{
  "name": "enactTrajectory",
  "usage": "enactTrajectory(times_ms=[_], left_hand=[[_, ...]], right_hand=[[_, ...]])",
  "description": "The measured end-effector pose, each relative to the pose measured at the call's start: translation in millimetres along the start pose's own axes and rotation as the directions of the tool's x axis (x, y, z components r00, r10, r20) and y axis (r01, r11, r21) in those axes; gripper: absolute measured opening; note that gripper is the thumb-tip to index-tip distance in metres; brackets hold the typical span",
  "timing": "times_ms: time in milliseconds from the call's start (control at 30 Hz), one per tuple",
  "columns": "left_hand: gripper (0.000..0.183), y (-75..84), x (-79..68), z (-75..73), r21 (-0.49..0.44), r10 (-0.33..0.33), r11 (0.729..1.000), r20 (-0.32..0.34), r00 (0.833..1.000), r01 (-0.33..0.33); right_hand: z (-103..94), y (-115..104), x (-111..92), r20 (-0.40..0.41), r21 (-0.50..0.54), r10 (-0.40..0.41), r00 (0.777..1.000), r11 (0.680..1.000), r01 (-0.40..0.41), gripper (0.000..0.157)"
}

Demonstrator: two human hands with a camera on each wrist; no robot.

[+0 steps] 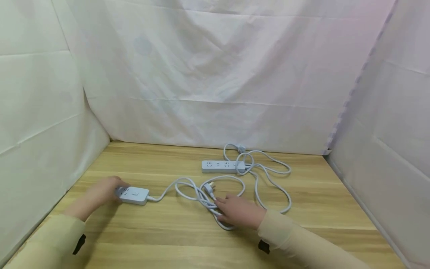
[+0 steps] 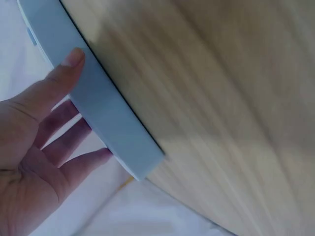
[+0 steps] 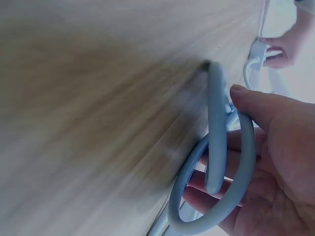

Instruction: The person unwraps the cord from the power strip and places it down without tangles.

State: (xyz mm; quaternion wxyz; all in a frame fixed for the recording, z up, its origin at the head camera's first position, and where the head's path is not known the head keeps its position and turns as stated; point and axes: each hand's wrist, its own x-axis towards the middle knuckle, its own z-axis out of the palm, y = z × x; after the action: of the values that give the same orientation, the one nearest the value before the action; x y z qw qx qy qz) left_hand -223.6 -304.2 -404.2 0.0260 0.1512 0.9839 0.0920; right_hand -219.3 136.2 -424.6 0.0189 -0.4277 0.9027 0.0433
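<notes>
On the left of the table, my left hand (image 1: pixel 111 188) holds the far end of a short white power strip (image 1: pixel 136 195). In the left wrist view its thumb presses the strip's side (image 2: pixel 106 103), with fingertips against the upper face. A white cable (image 1: pixel 164 192) runs from this strip to a loose tangle in the middle. There my right hand (image 1: pixel 240 211) grips the cable beside its plug (image 1: pixel 209 189), whose prongs point away. Thick cable loops (image 3: pixel 246 157) lie between thumb and fingers in the right wrist view; exact fingertip contact is partly hidden.
Behind the tangle lies a second, longer power strip (image 1: pixel 221 166). Its own cable (image 1: pixel 285 194) loops to the right, and its plug (image 1: pixel 241 149) lies near the back edge. White cloth (image 1: pixel 215 74) hangs around the wooden table (image 1: pixel 168 243) at the back and sides.
</notes>
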Motion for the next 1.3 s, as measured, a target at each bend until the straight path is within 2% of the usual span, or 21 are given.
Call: enactTrajectory(times_ms=[200, 367, 467, 600, 733, 867, 1000, 1300], left_hand=[[0.052, -18.7, 5.3, -7.7, -0.007, -0.036, 0.999, 0.010, 0.999, 0.036], [0.052, -29.6, 9.4, -12.9, 0.004, -0.077, 0.997, 0.022, 0.997, 0.077], [0.052, -35.8, 13.1, -15.4, 0.025, -0.080, 0.997, 0.021, 0.997, 0.079], [0.053, -40.3, 17.9, -17.3, 0.040, -0.098, 0.994, 0.021, 0.995, 0.097], [0.052, -42.8, 21.9, -17.8, 0.055, -0.127, 0.991, 0.018, 0.992, 0.126], [0.052, -45.4, 27.0, -18.1, 0.051, -0.148, 0.988, 0.015, 0.989, 0.147], [0.052, -48.1, 32.6, -18.8, 0.032, -0.164, 0.986, 0.006, 0.987, 0.163], [0.053, -57.9, 43.5, -16.7, 0.030, -0.162, 0.986, -0.005, 0.987, 0.162]], right_hand=[[-1.9, -17, 27, -0.017, -0.109, 0.027, 1.000, 0.994, -0.028, 0.048], [-5.1, -30, 48, -0.015, -0.190, 0.053, 0.998, 0.980, -0.055, 0.033], [-6.1, -39, 60, 0.014, -0.218, 0.064, 0.998, 0.974, -0.059, 0.037], [-8.7, -49, 75, 0.027, -0.193, 0.082, 0.996, 0.978, -0.076, 0.044], [-10.4, -53, 89, 0.030, -0.147, 0.104, 0.994, 0.984, -0.098, 0.045], [-10.7, -51, 100, 0.037, -0.117, 0.116, 0.993, 0.987, -0.110, 0.045], [-8.8, -48, 111, 0.039, -0.133, 0.111, 0.993, 0.986, -0.105, 0.043], [-11.7, -39, 129, 0.046, -0.131, 0.133, 0.990, 0.983, -0.126, 0.046]])
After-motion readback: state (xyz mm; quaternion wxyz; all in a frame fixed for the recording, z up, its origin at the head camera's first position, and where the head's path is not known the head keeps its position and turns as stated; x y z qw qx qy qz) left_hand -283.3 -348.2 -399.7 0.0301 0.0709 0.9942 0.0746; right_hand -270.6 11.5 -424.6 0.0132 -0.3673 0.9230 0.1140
